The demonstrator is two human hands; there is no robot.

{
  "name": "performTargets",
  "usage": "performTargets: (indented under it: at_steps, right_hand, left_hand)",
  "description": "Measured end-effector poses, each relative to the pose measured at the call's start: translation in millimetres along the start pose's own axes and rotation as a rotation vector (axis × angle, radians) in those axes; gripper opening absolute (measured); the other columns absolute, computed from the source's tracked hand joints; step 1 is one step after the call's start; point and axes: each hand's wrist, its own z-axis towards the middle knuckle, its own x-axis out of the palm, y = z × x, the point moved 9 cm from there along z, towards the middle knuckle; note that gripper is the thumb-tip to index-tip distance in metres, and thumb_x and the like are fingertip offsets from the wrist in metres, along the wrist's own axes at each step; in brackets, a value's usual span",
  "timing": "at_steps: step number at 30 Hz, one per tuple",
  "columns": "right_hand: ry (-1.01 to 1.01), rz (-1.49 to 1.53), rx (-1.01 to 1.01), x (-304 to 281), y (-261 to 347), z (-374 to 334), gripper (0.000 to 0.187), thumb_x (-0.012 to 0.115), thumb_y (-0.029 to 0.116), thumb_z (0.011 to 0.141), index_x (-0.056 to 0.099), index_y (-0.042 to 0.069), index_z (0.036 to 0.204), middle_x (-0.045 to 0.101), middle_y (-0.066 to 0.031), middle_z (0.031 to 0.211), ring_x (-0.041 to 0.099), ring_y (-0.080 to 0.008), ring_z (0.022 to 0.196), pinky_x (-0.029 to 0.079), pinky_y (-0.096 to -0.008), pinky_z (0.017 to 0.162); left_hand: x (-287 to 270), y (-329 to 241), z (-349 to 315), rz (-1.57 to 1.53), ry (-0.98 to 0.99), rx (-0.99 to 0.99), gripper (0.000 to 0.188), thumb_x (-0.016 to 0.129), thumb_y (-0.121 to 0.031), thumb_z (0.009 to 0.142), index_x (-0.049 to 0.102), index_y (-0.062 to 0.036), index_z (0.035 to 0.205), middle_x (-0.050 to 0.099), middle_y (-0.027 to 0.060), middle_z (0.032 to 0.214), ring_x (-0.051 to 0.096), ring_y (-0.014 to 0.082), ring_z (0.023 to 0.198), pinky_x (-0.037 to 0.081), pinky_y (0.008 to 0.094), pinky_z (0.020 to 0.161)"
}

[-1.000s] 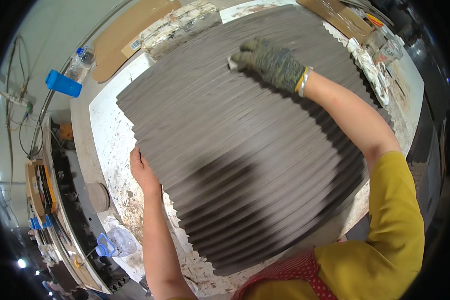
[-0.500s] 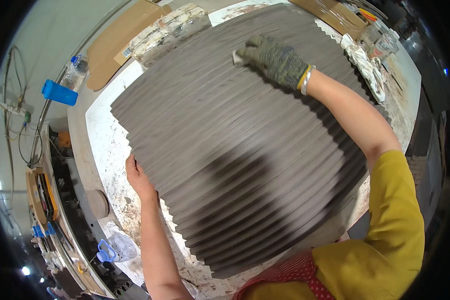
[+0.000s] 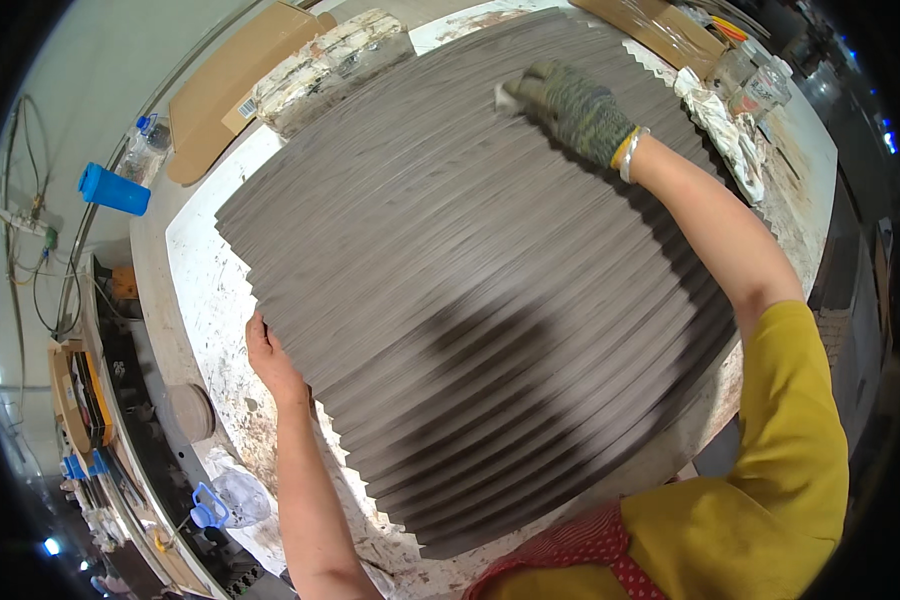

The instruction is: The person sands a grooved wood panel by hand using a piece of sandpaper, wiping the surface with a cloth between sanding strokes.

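Observation:
A large grey-brown ridged panel point(image 3: 400, 230) with a wood-like grain and zigzag ends lies across the table. My bare left hand point(image 3: 276, 362) grips its left edge, with some fingers hidden at the rim. Over the far right part of the panel is my right hand point(image 3: 575, 112), in a grey-green knit glove with a yellow cuff. Its fingers are closed on a small whitish pad point(image 3: 507, 98), pressed to the ridges. Most of the pad is covered by the glove, so its exact kind does not show.
The white, stained table point(image 3: 205, 265) carries a paint-crusted block point(image 3: 335, 70), cardboard point(image 3: 235, 85) and a crumpled white cloth point(image 3: 720, 135). Clear bottles point(image 3: 765, 88) stand at the far right. A blue cup point(image 3: 115, 189) and a large clear jug point(image 3: 240, 500) are on the left.
My right hand has slid right and slightly away along the ridges with the whitish pad. My left hand keeps its place on the panel's edge; the whole view has shifted slightly.

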Motion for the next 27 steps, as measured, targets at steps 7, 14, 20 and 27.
performTargets:
  at_steps: [7, 14, 20, 27]
  right_hand:
    - [0.06, 0.002, 0.094, -4, -10, -9, 0.042, 0.057, 0.004, 0.085, 0.057, 0.015, 0.125, 0.056, -0.011, 0.122, 0.052, -0.0323, 0.115, 0.046, -0.0405, 0.097]
    - [-0.006, -0.002, 0.134, -10, 9, 21, 0.045, 0.058, 0.002, 0.081, 0.057, 0.014, 0.124, 0.056, -0.015, 0.119, 0.054, -0.0333, 0.111, 0.047, -0.0412, 0.095]
    - [-0.098, 0.261, -0.192, -25, 172, 63, 0.037, 0.06, 0.005, 0.081, 0.061, 0.011, 0.118, 0.059, -0.014, 0.111, 0.058, -0.0301, 0.105, 0.049, -0.0416, 0.087]
    - [0.047, 0.303, -0.278, 7, 218, 89, 0.033, 0.057, 0.013, 0.087, 0.061, 0.011, 0.119, 0.056, -0.0176, 0.124, 0.055, -0.0329, 0.114, 0.047, -0.0416, 0.094]
  left_hand:
    - [8, -26, -4, -0.044, 0.015, -0.004, 0.028, 0.041, 0.003, 0.093, 0.054, 0.0068, 0.118, 0.058, 0.0147, 0.114, 0.056, 0.0246, 0.105, 0.041, 0.0306, 0.096]
    - [0, -30, -5, 0.155, -0.026, 0.131, 0.027, 0.044, 0.0, 0.093, 0.056, 0.0063, 0.116, 0.059, 0.017, 0.113, 0.056, 0.0288, 0.106, 0.043, 0.0349, 0.096]
    - [8, -44, -6, 0.162, -0.036, 0.088, 0.027, 0.046, -0.002, 0.093, 0.057, 0.0032, 0.116, 0.062, 0.0157, 0.11, 0.059, 0.0289, 0.103, 0.045, 0.0348, 0.093]
    - [11, -47, -6, 0.159, -0.008, 0.144, 0.027, 0.044, -0.005, 0.094, 0.058, 0.0021, 0.116, 0.06, 0.016, 0.109, 0.059, 0.0311, 0.1, 0.046, 0.0357, 0.09]
